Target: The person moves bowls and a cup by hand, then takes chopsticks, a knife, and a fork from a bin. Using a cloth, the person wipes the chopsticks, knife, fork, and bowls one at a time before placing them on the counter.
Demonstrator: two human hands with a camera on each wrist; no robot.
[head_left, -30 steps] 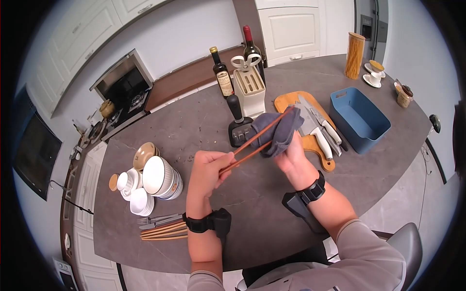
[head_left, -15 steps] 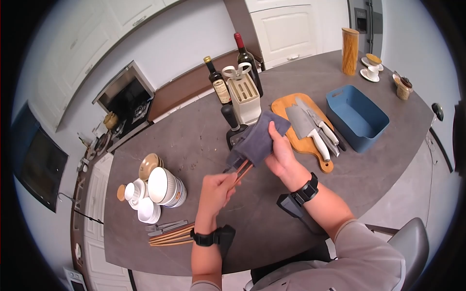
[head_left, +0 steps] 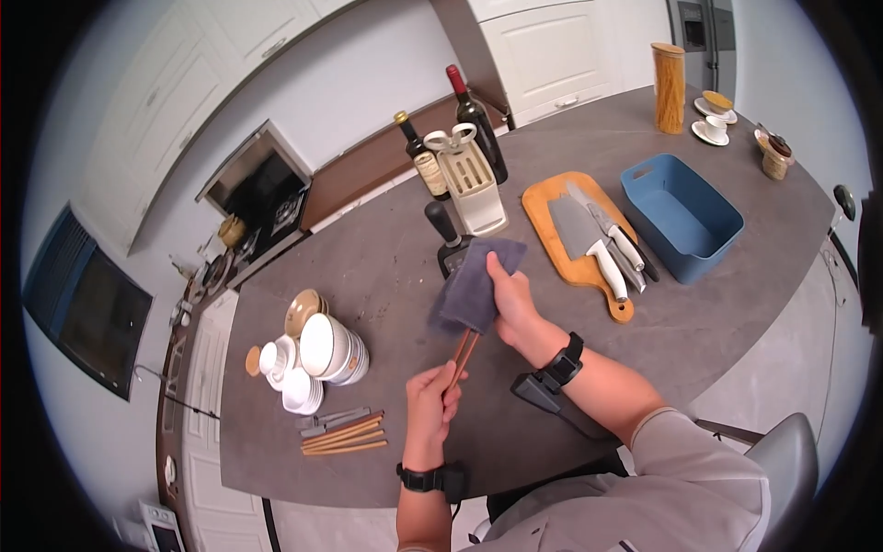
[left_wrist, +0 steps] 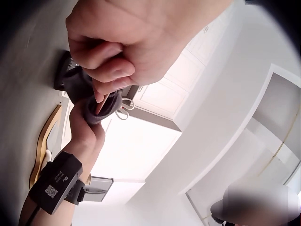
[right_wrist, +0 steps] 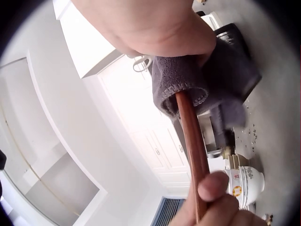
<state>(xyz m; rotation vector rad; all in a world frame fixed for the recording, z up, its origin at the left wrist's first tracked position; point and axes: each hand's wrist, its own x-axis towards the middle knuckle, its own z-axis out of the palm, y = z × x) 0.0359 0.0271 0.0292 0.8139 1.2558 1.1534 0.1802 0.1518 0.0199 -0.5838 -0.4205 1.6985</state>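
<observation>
My left hand (head_left: 430, 405) grips a pair of reddish-brown chopsticks (head_left: 466, 354) near their lower ends. They slant up into a dark grey cloth (head_left: 480, 285), which my right hand (head_left: 515, 305) holds folded around them with the thumb on top. In the right wrist view the chopsticks (right_wrist: 192, 141) lie close together and enter the curled edge of the cloth (right_wrist: 181, 75); their far ends are hidden in it. Curled fingers of the left hand (left_wrist: 122, 42) show close up in the left wrist view. Just beyond the cloth stands a black knife sharpener (head_left: 443, 230).
Stacked bowls (head_left: 333, 350) stand to the left, with more chopsticks (head_left: 345, 437) and cutlery in front. A knife block (head_left: 474, 184) with scissors and two bottles stand behind. At right, knives lie on a cutting board (head_left: 543, 212) beside a blue bin (head_left: 685, 248).
The chopsticks were spread apart across the front of the cloth; now they are close together with the cloth around them. Both hands have come nearer the body, and the chopsticks point more steeply away.
</observation>
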